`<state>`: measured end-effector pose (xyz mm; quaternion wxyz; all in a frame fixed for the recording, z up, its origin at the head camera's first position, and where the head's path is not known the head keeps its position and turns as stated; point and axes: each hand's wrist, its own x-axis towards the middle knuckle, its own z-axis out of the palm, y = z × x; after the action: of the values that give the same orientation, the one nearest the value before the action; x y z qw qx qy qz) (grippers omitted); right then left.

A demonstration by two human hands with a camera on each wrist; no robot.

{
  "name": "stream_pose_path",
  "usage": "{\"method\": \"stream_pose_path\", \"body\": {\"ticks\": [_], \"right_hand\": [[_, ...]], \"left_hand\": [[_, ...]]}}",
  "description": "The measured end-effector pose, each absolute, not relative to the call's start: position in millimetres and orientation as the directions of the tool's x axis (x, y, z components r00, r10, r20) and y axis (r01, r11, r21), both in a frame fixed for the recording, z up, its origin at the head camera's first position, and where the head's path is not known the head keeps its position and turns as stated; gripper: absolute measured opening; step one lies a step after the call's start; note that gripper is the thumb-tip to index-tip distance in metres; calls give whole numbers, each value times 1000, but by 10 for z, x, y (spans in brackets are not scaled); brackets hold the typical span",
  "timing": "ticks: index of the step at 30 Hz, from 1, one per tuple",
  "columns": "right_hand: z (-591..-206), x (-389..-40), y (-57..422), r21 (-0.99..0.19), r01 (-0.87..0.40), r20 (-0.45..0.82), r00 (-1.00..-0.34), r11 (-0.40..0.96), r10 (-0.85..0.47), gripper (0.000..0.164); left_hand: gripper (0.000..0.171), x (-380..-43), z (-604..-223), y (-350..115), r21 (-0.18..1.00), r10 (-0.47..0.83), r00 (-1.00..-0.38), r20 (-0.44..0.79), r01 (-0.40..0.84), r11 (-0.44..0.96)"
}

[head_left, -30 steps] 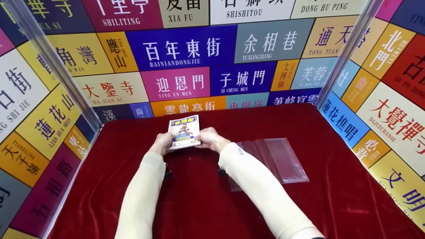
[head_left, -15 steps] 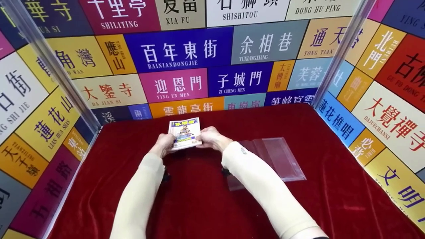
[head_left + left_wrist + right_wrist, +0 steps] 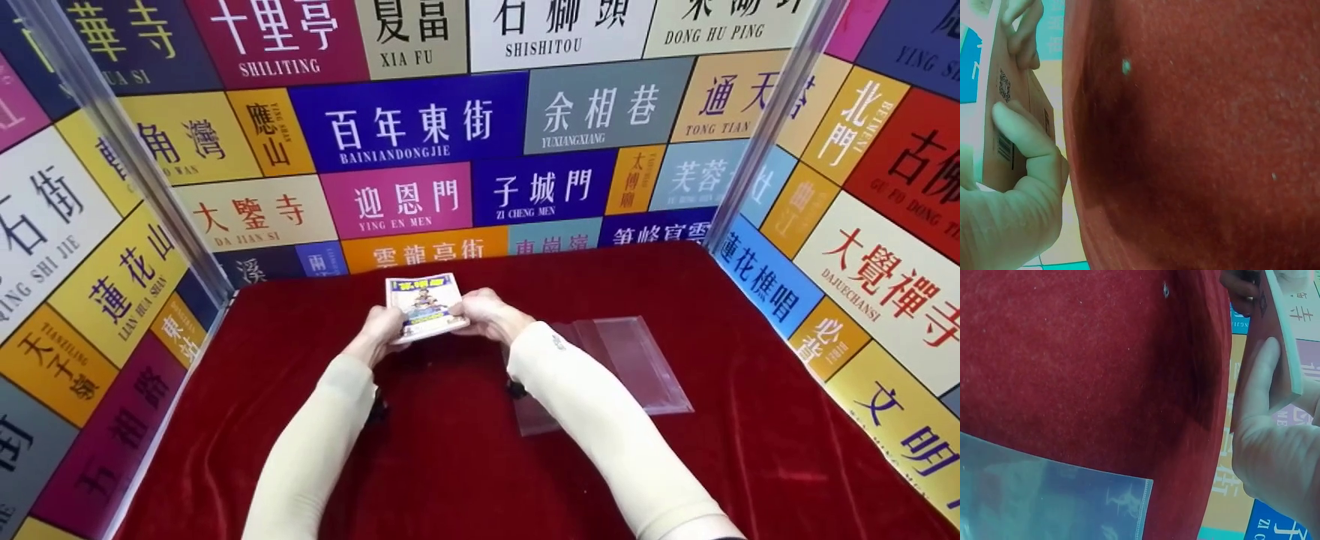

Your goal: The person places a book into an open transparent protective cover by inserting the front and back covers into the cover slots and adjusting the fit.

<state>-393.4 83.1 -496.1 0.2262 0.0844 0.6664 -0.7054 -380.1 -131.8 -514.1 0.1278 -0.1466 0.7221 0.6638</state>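
A small thin book [image 3: 425, 300] with a white cover, a printed figure and blue and yellow bands is held up over the far part of the table. My left hand [image 3: 376, 334] grips its left edge, thumb on the cover. On the opposite side my right hand [image 3: 491, 315] pinches the right edge. In the left wrist view the back of the book [image 3: 1024, 93] shows a QR code and a barcode, with fingers pressed against it. The right wrist view has the book [image 3: 1278, 377] nearly edge-on, a finger of the right hand [image 3: 1275, 444] lying along its back.
Dark red velvet covers the table [image 3: 450, 450]. A clear plastic sleeve [image 3: 637, 367] lies flat to the right, partly hidden by the right forearm. Panels of coloured signs [image 3: 405, 124] rise behind and at both sides, with clear upright posts at the corners.
The book and both hands have shifted slightly right relative to the plastic sleeve. Both hands keep hold of the book throughout. The head view has moved a little.
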Motion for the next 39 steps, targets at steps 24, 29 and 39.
{"method": "stream_pose_path", "body": {"ticks": [24, 29, 39], "right_hand": [[-4905, -3893, 1182, -935, 355, -351, -916, 15, -195, 26], [-4903, -3866, 1275, -935, 355, -349, -913, 10, -210, 25], [-4916, -3892, 1432, -929, 370, -363, -909, 6, -203, 7]], "left_hand": [[29, -3574, -4998, -1017, 952, 58, -951, -305, -304, 27], [33, -3540, -4993, -980, 953, 45, -952, -302, -301, 38], [37, -3470, -4982, -854, 964, 34, -971, -238, -231, 131]]}}
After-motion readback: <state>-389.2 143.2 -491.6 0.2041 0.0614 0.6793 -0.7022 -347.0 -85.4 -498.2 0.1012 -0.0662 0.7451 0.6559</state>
